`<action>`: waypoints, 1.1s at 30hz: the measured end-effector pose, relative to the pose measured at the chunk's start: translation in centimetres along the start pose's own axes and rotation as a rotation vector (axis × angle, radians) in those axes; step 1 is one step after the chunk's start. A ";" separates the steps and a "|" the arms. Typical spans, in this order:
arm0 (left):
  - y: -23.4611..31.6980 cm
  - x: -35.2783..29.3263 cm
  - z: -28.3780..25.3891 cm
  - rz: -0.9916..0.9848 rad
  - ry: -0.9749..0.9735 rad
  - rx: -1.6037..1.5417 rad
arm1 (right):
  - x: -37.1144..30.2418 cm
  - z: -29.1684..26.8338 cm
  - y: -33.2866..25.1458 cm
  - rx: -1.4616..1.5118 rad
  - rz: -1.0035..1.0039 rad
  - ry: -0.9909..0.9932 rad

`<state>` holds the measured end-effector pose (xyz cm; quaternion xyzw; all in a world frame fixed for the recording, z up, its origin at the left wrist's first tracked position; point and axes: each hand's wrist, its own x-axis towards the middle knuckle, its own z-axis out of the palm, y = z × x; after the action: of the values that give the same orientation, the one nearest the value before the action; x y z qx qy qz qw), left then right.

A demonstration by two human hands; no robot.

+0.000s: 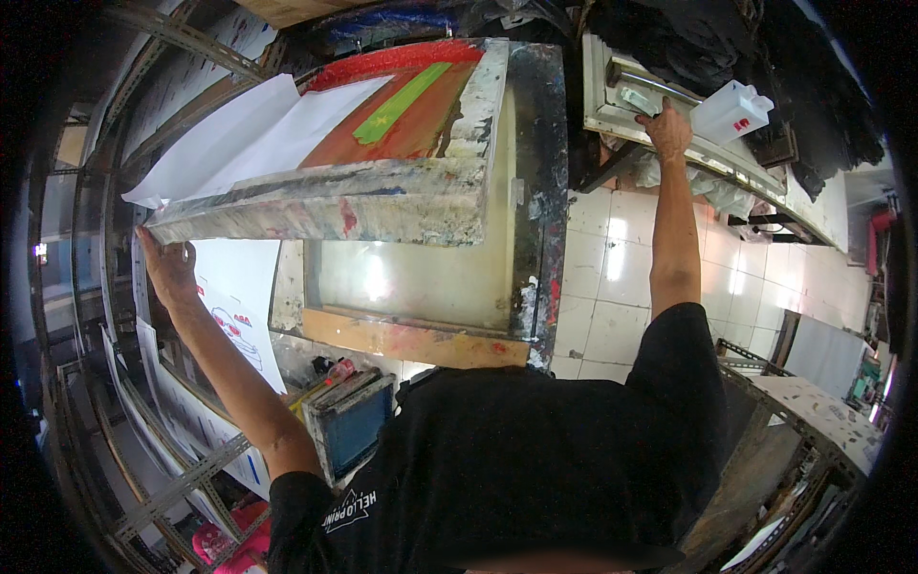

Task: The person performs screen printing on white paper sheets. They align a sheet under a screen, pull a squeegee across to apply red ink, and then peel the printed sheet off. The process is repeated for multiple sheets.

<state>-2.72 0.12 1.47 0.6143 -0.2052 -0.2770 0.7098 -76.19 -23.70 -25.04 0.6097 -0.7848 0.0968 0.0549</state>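
My left hand (170,271) is closed on the near left corner of a screen-printing frame (325,206). The frame's wood is stained with ink and it is raised over a pale, shiny printing table (411,277). Red ink (402,59) lies along its far side, and a yellow-green strip (402,103) runs over the brownish mesh. A white sheet (239,139) covers its left part. My right hand (666,132) reaches out to a side table (598,91), finger and thumb spread, just beside a small pale block (639,99). Whether it touches the block I cannot tell.
A white plastic jug (732,110) stands right of my right hand, with dark cloth (727,38) behind it. Metal racks (105,268) line the left. A printed sheet (239,297) lies under my left forearm. Near my body is a small blue-meshed frame (352,430). White floor tiles (598,258) separate the tables.
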 end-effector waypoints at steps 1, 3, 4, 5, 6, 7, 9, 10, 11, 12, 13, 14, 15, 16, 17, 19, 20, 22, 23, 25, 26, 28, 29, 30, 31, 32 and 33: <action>0.1 0.0 -0.3 0.000 -0.014 -0.009 | -0.4 0.0 -0.3 0.001 -0.002 0.036; -0.1 0.7 -0.4 -0.044 -0.031 -0.004 | -0.7 1.0 1.4 0.013 0.049 0.116; 0.1 1.1 -1.0 -0.059 -0.023 0.002 | -1.0 1.0 0.9 0.030 0.061 0.152; -0.2 1.7 -1.7 -0.042 -0.045 -0.031 | -1.4 0.7 0.7 0.045 0.100 0.145; -0.3 1.7 -2.0 -0.025 -0.068 -0.029 | -2.3 -0.3 0.1 0.056 0.136 0.137; -0.7 1.6 -1.8 -0.014 -0.099 -0.031 | -3.0 -0.2 0.5 0.156 0.139 0.174; 0.0 1.0 -1.5 0.019 -0.008 0.041 | -4.2 0.4 0.9 0.379 0.142 0.228; -0.5 0.7 -1.1 -0.009 -0.005 0.064 | -5.8 -0.5 0.2 0.481 0.124 0.222; -1.6 1.8 -2.1 0.031 -0.052 0.070 | -7.6 -1.6 -0.4 0.583 0.111 0.215; -0.5 2.1 -3.2 0.011 -0.062 0.050 | -9.5 -2.4 -1.8 0.708 0.093 0.186; -0.8 1.5 -2.0 0.039 -0.046 0.049 | -11.1 -2.8 -1.7 0.802 0.110 0.127; -0.9 1.0 -0.7 0.030 -0.024 0.041 | -13.0 -3.0 -1.3 0.894 0.134 0.064; -0.8 0.0 0.4 0.040 0.024 0.023 | -14.7 -3.6 -1.3 0.990 0.157 0.005; -0.8 -0.3 0.4 0.070 0.019 0.020 | -17.0 -5.0 -1.9 0.942 0.107 -0.041; -0.9 -0.5 0.2 0.100 0.011 0.017 | -19.2 -6.0 -2.5 0.971 0.171 -0.077; -0.7 -1.0 0.5 0.109 0.001 0.030 | -23.8 -8.6 -3.7 1.019 0.314 -0.134; -0.5 -1.2 0.4 0.116 -0.004 0.041 | -26.0 -10.5 -4.1 1.048 0.484 -0.304; -0.3 -0.7 0.3 0.121 -0.028 0.042 | -30.3 -10.7 -2.0 1.289 0.445 -0.319; -0.5 -0.3 0.2 0.122 -0.044 0.045 | -32.5 -10.6 -0.7 1.409 0.427 -0.323; -0.6 1.0 -0.6 0.156 -0.124 -0.029 | -36.9 -10.8 0.7 1.468 0.480 -0.358; -0.5 1.0 -0.5 0.148 -0.140 -0.008 | -39.3 -10.9 1.1 1.448 0.504 -0.346; 0.1 0.5 -0.5 0.145 -0.162 0.029 | -43.9 -11.7 0.9 1.412 0.526 -0.372; 0.4 0.2 -0.5 0.144 -0.176 0.043 | -46.4 -12.0 0.6 1.369 0.490 -0.407; 0.5 0.1 -0.3 0.144 -0.201 0.050 | -48.9 -12.1 0.3 1.328 0.458 -0.433; 0.6 -0.1 -0.2 0.141 -0.223 0.060 | -51.3 -12.1 -0.1 1.287 0.426 -0.460; 0.6 -0.3 -0.1 0.137 -0.247 0.070 | -53.4 -11.9 -0.4 1.293 0.418 -0.543; 0.8 -0.5 -0.3 0.137 -0.265 0.075 | -55.5 -11.0 -1.0 1.299 0.355 -0.576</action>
<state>-2.79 0.76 2.20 0.5829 -0.3489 -0.2988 0.6703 -61.70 30.97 -25.53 0.3841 -0.6397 0.3858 -0.5426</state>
